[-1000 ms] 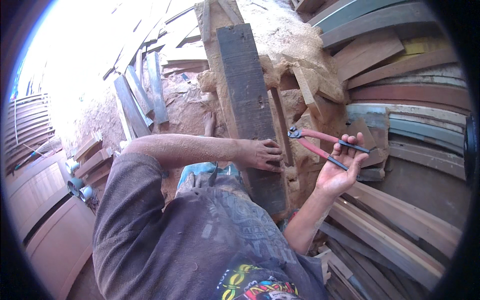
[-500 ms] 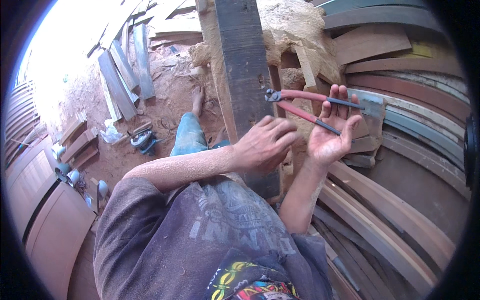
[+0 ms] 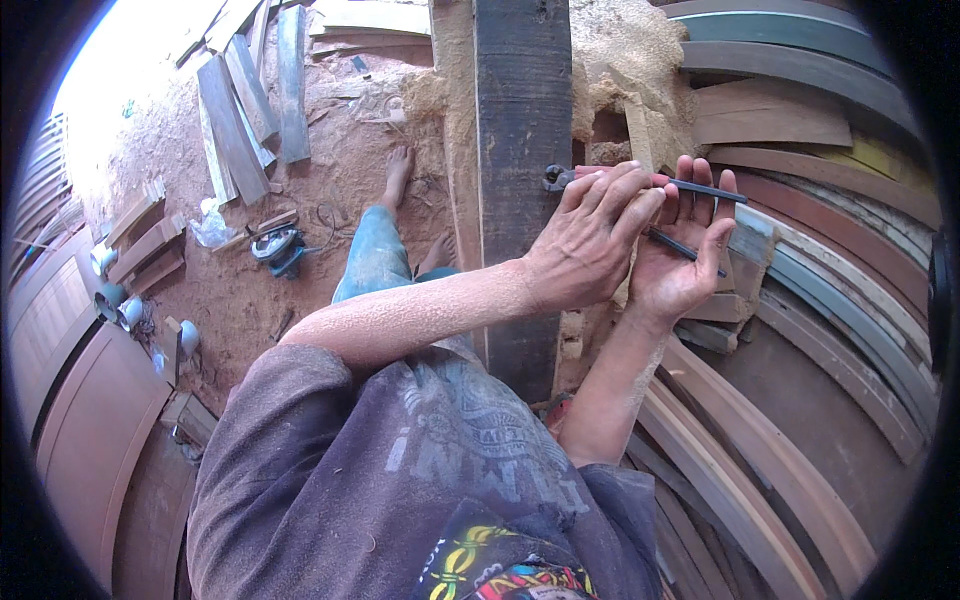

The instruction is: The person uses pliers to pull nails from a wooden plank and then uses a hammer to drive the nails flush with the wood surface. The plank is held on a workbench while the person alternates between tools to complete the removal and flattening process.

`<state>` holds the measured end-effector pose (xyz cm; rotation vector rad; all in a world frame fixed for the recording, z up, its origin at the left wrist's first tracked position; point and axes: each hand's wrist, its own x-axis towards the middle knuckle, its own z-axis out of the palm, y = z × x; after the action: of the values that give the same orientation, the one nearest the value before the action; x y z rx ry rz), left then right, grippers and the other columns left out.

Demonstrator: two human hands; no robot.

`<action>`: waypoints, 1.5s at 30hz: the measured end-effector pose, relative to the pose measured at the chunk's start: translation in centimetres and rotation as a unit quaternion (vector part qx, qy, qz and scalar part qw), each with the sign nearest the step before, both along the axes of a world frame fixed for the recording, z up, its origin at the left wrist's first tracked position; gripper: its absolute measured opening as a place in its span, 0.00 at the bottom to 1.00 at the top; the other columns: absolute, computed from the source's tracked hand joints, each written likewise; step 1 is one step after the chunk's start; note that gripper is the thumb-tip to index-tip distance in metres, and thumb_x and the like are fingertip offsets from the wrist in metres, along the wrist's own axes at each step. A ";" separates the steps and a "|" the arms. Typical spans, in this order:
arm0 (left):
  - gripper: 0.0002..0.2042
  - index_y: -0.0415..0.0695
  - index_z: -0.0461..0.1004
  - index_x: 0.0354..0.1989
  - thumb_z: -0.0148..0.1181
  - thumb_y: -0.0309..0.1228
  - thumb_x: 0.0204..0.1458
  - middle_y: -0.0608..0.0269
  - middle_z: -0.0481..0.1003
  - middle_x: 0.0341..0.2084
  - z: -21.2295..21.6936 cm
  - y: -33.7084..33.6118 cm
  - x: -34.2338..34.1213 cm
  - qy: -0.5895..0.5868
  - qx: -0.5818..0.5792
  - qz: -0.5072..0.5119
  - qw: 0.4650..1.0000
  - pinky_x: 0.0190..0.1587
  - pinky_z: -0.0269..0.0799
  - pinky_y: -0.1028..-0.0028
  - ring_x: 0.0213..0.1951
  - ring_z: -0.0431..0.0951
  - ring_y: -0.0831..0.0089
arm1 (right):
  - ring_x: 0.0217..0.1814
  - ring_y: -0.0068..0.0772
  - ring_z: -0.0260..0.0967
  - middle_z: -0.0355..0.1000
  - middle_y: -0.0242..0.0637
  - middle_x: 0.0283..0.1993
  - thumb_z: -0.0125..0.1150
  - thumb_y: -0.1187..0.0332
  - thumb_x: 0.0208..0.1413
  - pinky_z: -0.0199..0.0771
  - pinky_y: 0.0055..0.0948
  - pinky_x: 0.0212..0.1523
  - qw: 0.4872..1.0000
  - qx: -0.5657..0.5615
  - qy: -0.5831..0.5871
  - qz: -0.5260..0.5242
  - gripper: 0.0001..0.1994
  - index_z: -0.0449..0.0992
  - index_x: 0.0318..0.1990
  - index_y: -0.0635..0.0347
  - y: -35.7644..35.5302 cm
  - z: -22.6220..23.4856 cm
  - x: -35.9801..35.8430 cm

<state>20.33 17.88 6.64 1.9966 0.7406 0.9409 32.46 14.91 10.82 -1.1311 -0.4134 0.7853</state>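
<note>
Red-and-black handled pincers [image 3: 557,179] lie sideways over a long dark wooden beam [image 3: 522,90], jaws toward the left. My left hand [image 3: 600,235] is curled over the red part of the handles and hides much of it. Palm up, my right hand [image 3: 672,275] supports the black handle ends, which cross its fingers and thumb; its fingertips stretch upward, loosely around them. Both forearms are coated with dust.
Stacked curved boards [image 3: 800,170] crowd the right side, with long planks [image 3: 740,430] below them. A blue power tool [image 3: 278,248] and loose boards [image 3: 232,115] lie on the dusty ground at left. Wooden panels [image 3: 100,420] stand lower left. Sawdust [image 3: 625,50] is heaped beside the beam.
My left hand has moved right and onto the pincers' handles. The splayed handles now sit closer together. The view has shifted slightly, so the beam appears farther right.
</note>
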 end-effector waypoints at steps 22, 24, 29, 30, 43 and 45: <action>0.17 0.46 0.72 0.36 0.76 0.40 0.49 0.51 0.78 0.25 -3.5 7.0 4.0 -0.065 -0.044 0.097 0.992 0.34 0.79 0.59 0.30 0.84 0.51 | 0.23 0.22 0.55 0.58 0.25 0.24 0.53 0.58 0.78 0.57 0.29 0.25 0.994 0.096 0.048 0.021 0.18 0.65 0.31 0.52 7.3 -0.5 1.3; 0.17 0.45 0.73 0.36 0.76 0.40 0.49 0.50 0.78 0.26 -4.4 6.5 4.2 -0.069 -0.050 0.096 0.992 0.34 0.80 0.58 0.30 0.84 0.51 | 0.22 0.23 0.48 0.53 0.26 0.22 0.51 0.52 0.79 0.56 0.31 0.23 0.999 -0.008 -0.040 -0.008 0.21 0.61 0.31 0.51 7.3 -1.2 1.0; 0.17 0.45 0.76 0.38 0.76 0.41 0.49 0.48 0.79 0.27 -4.1 4.9 1.8 -0.062 -0.057 0.067 0.994 0.36 0.80 0.58 0.30 0.85 0.50 | 0.20 0.23 0.51 0.56 0.27 0.22 0.51 0.53 0.79 0.56 0.30 0.23 0.993 -0.053 -0.096 -0.049 0.23 0.62 0.28 0.52 6.3 0.7 -2.8; 0.17 0.44 0.77 0.38 0.76 0.41 0.49 0.47 0.79 0.27 -4.0 6.2 3.2 -0.079 -0.054 0.084 0.992 0.36 0.81 0.58 0.31 0.85 0.50 | 0.20 0.23 0.53 0.57 0.27 0.22 0.52 0.55 0.79 0.56 0.30 0.23 0.998 0.038 -0.043 -0.033 0.23 0.63 0.28 0.53 7.9 0.0 -0.5; 0.20 0.42 0.80 0.43 0.77 0.43 0.49 0.42 0.80 0.30 -5.6 6.8 3.1 -0.069 -0.051 0.081 0.993 0.36 0.80 0.56 0.32 0.84 0.44 | 0.19 0.25 0.59 0.62 0.27 0.18 0.55 0.56 0.76 0.60 0.35 0.26 0.988 -0.095 -0.115 -0.034 0.23 0.69 0.26 0.57 9.9 -0.2 0.0; 0.21 0.43 0.80 0.42 0.78 0.43 0.46 0.44 0.79 0.28 -5.9 6.0 1.4 -0.054 -0.050 0.060 0.995 0.34 0.79 0.57 0.30 0.82 0.44 | 0.19 0.24 0.58 0.59 0.27 0.18 0.56 0.57 0.77 0.61 0.33 0.24 0.979 -0.011 -0.192 -0.072 0.22 0.67 0.26 0.55 6.7 -0.9 -2.7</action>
<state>21.72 23.84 0.77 1.8158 0.8380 1.0512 29.74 21.57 9.91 -1.3215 -0.6381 0.4414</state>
